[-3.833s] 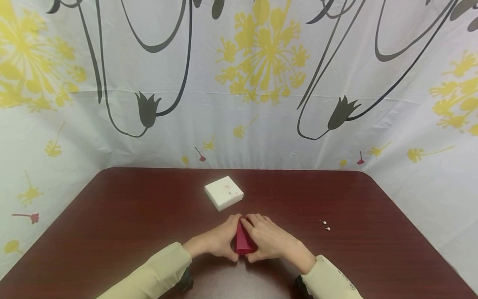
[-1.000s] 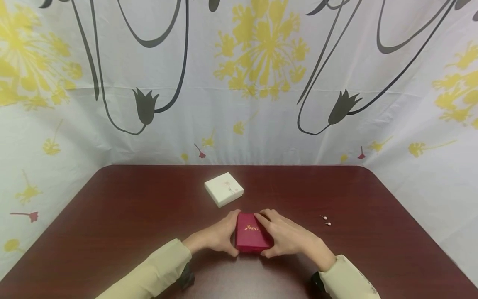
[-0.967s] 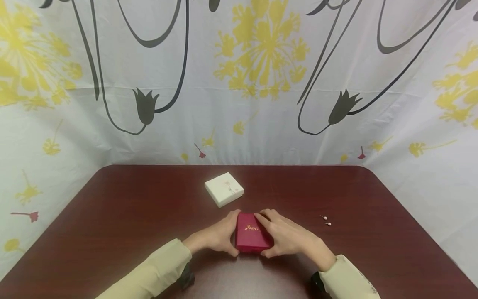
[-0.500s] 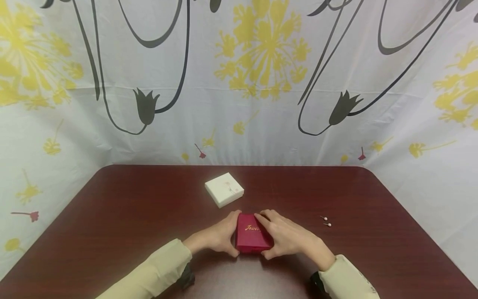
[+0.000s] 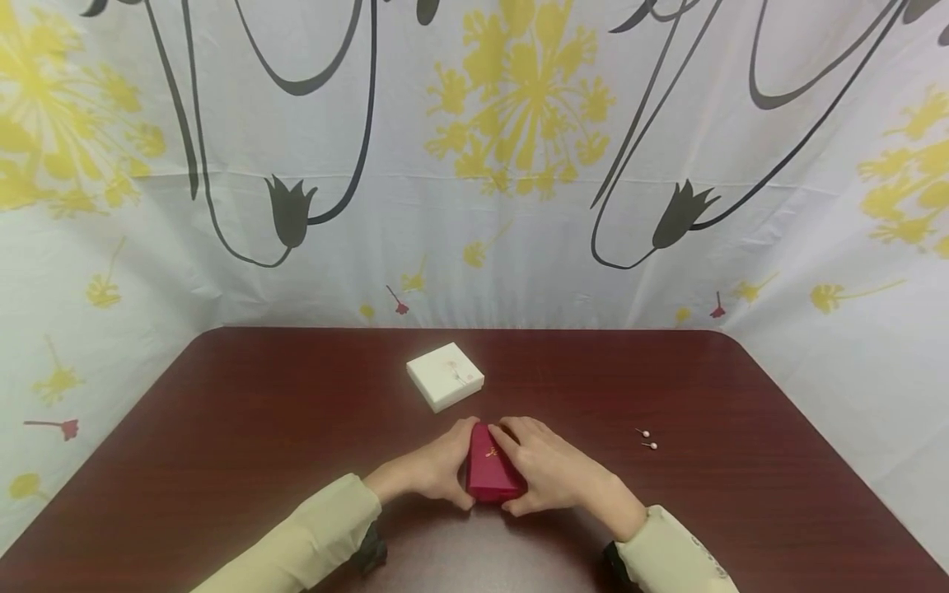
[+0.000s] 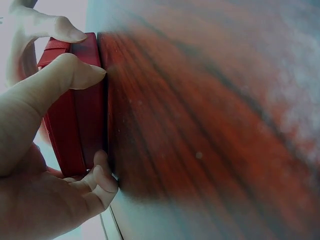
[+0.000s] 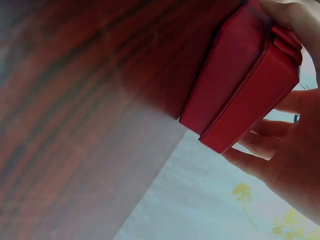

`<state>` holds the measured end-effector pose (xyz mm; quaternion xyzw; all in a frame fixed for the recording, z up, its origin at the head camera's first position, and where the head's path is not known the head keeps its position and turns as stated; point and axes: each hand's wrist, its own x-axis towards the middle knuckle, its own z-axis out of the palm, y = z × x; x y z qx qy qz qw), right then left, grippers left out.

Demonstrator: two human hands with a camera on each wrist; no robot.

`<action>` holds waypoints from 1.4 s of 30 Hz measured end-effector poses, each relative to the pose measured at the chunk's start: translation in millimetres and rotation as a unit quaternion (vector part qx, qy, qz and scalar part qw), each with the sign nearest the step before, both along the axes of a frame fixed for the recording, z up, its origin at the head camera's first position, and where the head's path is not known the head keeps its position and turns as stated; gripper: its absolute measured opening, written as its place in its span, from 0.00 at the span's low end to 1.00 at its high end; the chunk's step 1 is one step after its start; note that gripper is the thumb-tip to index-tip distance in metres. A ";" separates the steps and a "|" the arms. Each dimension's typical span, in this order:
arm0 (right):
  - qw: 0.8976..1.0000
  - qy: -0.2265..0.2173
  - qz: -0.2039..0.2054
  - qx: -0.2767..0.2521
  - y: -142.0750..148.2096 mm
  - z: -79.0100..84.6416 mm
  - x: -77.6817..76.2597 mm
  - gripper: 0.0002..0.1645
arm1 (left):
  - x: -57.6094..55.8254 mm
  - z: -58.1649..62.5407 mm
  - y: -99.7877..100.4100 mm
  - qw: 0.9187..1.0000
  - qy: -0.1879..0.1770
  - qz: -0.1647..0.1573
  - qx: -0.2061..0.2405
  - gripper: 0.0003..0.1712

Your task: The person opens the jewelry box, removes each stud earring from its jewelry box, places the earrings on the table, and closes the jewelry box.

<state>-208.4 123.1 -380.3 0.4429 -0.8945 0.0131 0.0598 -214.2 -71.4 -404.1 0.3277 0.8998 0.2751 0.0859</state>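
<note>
You have the red box (image 5: 489, 473) standing on the desk (image 5: 296, 395) near its front, between your two hands, its lid level with a seam running along its sides. Expect it to be light and fairly stiff; the flat faces and crisp edges suggest covered card or thin board, so hard squeezing could dent a wall, and the smooth sides may slip a little. Your best hold is probably low on the end walls, below the seam, so that the lid is left free. Your left hand (image 5: 442, 465) pinches the left side, thumb at the near face and fingers at the far end; your right hand (image 5: 544, 469) grips the right side in the same way, lying over part of the lid. That right hand hides most of the gold lettering (image 5: 492, 451); you can see only a scrap, not enough to read. Just beyond sits the white box (image 5: 445, 377), with a faint printed motif on its lid and no legible brand. Off to the right lie two small pearl-headed studs (image 5: 653, 445), likely delicate, apart from both hands.
</note>
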 end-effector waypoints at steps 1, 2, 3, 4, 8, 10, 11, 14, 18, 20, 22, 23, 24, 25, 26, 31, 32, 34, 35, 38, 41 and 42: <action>1.000 0.000 -0.001 0.002 -1.1 0.1 0.3 0.52 | 0.0 0.1 0.0 1.000 0.001 -0.001 0.002 0.55; 1.000 0.000 -0.002 0.003 -2.0 0.2 0.5 0.52 | 0.2 0.7 -0.1 1.000 0.003 -0.003 0.004 0.55; 1.000 -0.001 -0.002 0.003 -2.7 0.3 0.5 0.52 | 0.3 0.8 -0.1 1.000 0.005 -0.005 0.006 0.55; 1.000 -0.002 -0.003 0.004 -3.0 0.5 0.7 0.52 | 0.3 1.2 -0.1 1.000 0.006 -0.007 0.008 0.55; 1.000 0.003 0.003 -0.002 -3.1 0.3 0.5 0.51 | 0.3 1.6 -0.5 1.000 0.009 -0.010 0.009 0.55; 1.000 0.008 0.008 -0.006 -3.0 -0.1 0.2 0.50 | 0.1 1.3 -0.3 1.000 0.011 -0.009 0.009 0.54; 1.000 0.011 0.010 -0.008 -2.9 -0.3 0.2 0.50 | 0.2 1.3 -0.2 1.000 0.011 -0.009 0.009 0.54; 1.000 0.015 0.015 -0.012 -2.6 -0.7 0.0 0.50 | 1.0 1.9 0.2 1.000 0.011 -0.006 0.007 0.54; 1.000 0.016 0.015 -0.014 -2.1 -0.3 0.0 0.50 | 2.1 3.6 0.6 1.000 0.008 -0.003 0.003 0.54; 1.000 0.012 0.012 -0.015 -2.1 0.4 -0.1 0.51 | 2.6 4.4 0.6 1.000 0.007 -0.003 0.004 0.54; 1.000 0.007 0.009 -0.015 -2.3 1.1 -0.5 0.52 | 3.0 5.0 0.4 1.000 0.007 -0.004 0.006 0.53; 1.000 0.006 0.009 -0.016 -2.6 1.3 -1.0 0.52 | 3.1 5.1 0.3 1.000 0.008 -0.004 0.006 0.53; 1.000 0.004 0.009 -0.016 -3.0 1.5 -1.5 0.52 | 3.2 5.2 0.2 1.000 0.009 -0.005 0.007 0.53; 1.000 0.000 0.009 -0.018 -3.6 1.8 -2.0 0.52 | 3.2 5.2 0.1 1.000 0.009 -0.005 0.007 0.53; 1.000 -0.002 0.010 -0.019 -4.2 2.0 -2.7 0.52 | 3.2 5.1 0.1 1.000 0.010 -0.005 0.007 0.53; 0.999 -0.018 0.022 -0.036 -7.5 2.4 -6.5 0.49 | 2.5 4.6 0.4 1.000 0.002 -0.001 0.003 0.55; 0.999 -0.020 0.023 -0.039 -8.0 2.5 -7.1 0.49 | 2.4 4.6 0.4 1.000 0.000 0.001 0.001 0.55; 0.998 -0.026 0.024 -0.045 -8.7 2.6 -7.9 0.48 | 2.2 4.5 0.5 1.000 -0.003 0.003 0.000 0.56; 0.998 -0.028 0.023 -0.048 -8.8 2.6 -8.2 0.48 | 2.2 4.5 0.6 1.000 -0.003 0.003 -0.001 0.56; 0.998 -0.031 0.019 -0.051 -8.6 1.9 -8.6 0.48 | 2.1 4.5 0.7 1.000 -0.004 0.004 -0.001 0.57; 0.998 -0.028 0.018 -0.053 -8.1 1.1 -8.4 0.47 | 2.0 4.2 0.9 1.000 -0.005 0.004 -0.001 0.57; 0.998 -0.028 0.019 -0.054 -8.0 0.9 -8.4 0.47 | 1.9 4.0 1.0 1.000 -0.005 0.005 -0.002 0.57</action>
